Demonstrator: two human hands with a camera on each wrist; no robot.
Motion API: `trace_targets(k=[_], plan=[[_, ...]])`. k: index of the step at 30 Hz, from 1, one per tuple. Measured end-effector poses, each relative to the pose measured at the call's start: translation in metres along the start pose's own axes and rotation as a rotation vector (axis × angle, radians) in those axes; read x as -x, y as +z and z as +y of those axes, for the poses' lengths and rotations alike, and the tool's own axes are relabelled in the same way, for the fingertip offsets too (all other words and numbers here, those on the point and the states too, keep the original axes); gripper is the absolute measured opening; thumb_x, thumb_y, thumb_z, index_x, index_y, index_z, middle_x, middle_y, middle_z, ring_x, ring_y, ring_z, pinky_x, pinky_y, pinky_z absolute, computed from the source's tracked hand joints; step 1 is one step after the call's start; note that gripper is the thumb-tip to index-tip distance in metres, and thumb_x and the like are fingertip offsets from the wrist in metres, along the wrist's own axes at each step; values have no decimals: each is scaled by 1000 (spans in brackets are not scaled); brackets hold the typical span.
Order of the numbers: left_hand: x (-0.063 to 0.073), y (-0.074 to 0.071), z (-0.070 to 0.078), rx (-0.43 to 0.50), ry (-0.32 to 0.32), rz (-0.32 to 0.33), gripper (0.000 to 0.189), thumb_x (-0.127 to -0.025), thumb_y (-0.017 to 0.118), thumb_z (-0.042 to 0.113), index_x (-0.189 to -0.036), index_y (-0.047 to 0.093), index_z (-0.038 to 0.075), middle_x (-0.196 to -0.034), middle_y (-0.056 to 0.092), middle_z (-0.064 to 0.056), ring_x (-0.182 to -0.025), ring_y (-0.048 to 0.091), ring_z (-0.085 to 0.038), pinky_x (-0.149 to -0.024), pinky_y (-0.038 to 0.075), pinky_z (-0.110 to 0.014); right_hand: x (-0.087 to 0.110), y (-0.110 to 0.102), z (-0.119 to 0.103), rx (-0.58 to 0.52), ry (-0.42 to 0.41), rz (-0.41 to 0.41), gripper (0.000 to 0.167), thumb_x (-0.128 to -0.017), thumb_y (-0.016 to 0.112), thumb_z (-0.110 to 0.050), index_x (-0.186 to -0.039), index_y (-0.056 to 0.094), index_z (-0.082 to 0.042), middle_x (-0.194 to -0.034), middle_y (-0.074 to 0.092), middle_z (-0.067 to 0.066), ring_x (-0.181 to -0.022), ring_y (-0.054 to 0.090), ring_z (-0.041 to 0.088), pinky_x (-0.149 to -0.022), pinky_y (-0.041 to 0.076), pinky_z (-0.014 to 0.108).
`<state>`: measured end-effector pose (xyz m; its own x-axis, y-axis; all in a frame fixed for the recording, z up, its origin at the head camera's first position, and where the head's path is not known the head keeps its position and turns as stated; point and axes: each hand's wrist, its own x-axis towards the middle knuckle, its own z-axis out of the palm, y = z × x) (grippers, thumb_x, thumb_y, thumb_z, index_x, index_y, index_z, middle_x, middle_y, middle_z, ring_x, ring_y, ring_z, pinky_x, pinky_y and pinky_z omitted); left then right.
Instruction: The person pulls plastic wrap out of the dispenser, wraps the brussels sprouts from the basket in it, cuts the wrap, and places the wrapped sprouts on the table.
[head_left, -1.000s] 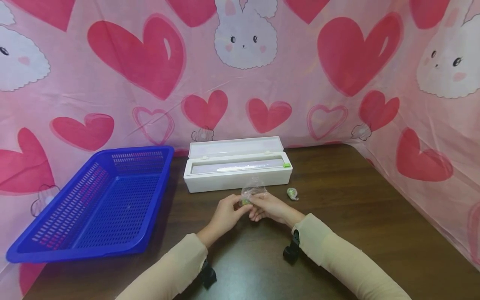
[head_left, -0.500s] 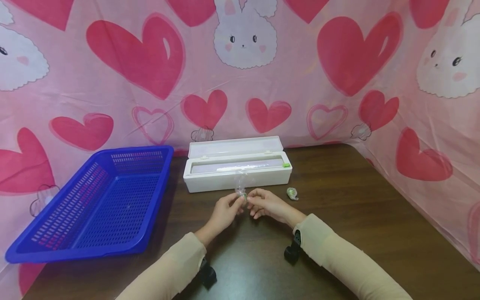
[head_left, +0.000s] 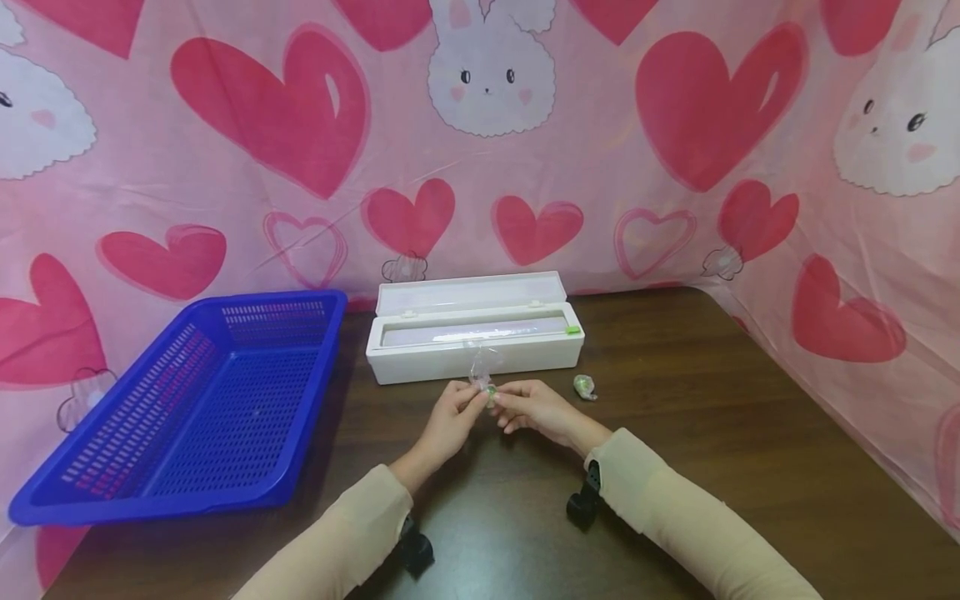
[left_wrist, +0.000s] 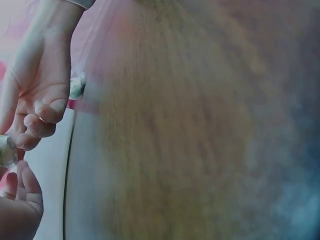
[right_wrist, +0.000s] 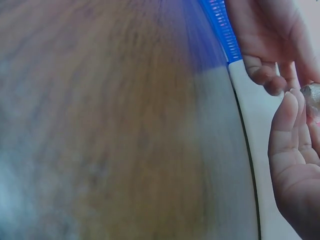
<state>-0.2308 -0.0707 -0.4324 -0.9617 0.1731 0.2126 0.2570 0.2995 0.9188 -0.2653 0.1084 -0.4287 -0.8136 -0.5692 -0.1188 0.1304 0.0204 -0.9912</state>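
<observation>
A small green piece in clear plastic wrap (head_left: 491,391) is held up between both hands at the middle of the table. My left hand (head_left: 447,421) pinches it from the left with thumb and fingers. From the right, my right hand (head_left: 542,408) pinches its other side with thumb and forefinger. Loose film (head_left: 483,360) sticks up above the fingers, in front of the white box. In the left wrist view the wrapped piece (left_wrist: 7,151) shows at the left edge. A second wrapped green piece (head_left: 584,387) lies on the table right of my right hand.
Behind the hands stands a white cling film dispenser (head_left: 472,363), lid raised, with a green slider (head_left: 573,331) at its right end. A large blue plastic basket (head_left: 176,504) is on the left. The brown table (head_left: 675,400) meets a pink heart-patterned cloth (head_left: 600,150).
The film around the held piece has gone from spread out to a narrower upright tuft. My right fingers came away slightly, then returned to the piece.
</observation>
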Motion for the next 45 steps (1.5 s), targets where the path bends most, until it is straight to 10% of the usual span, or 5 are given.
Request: trace_targets(k=[8, 23, 32, 45], plan=[[11, -4, 31, 51, 67, 38, 25, -90, 56, 2, -110, 59, -13, -105, 53, -19, -88, 53, -24, -70, 46, -27, 0, 2, -1, -19, -19, -6, 30, -94, 53, -15, -108, 56, 11, -86, 63, 8, -72, 59, 16, -65, 51, 28], [10, -3, 29, 127, 49, 110, 16, -89, 56, -2, -95, 64, -14, -82, 58, -19, -75, 56, -37, -62, 45, -21, 2, 4, -1, -90, -14, -4, 38, -92, 55, -14, -121, 50, 10, -92, 65, 9, -72, 60, 15, -68, 51, 28], [10, -3, 33, 86, 81, 112, 26, -89, 56, 0, -113, 59, -9, -104, 54, -18, -99, 50, -29, -81, 45, -30, 2, 4, -1, -92, -34, 7, 29, -92, 56, -10, -112, 56, 11, -89, 66, 10, -72, 61, 15, -68, 51, 29], [0, 1, -2, -23, 230, 155, 20, -88, 60, 4, -106, 69, 3, -100, 57, -6, -81, 51, -15, -63, 44, -22, 3, 6, -1, -63, -15, 9, 21, -93, 55, -14, -99, 61, 5, -84, 66, 11, -73, 63, 18, -70, 52, 32]])
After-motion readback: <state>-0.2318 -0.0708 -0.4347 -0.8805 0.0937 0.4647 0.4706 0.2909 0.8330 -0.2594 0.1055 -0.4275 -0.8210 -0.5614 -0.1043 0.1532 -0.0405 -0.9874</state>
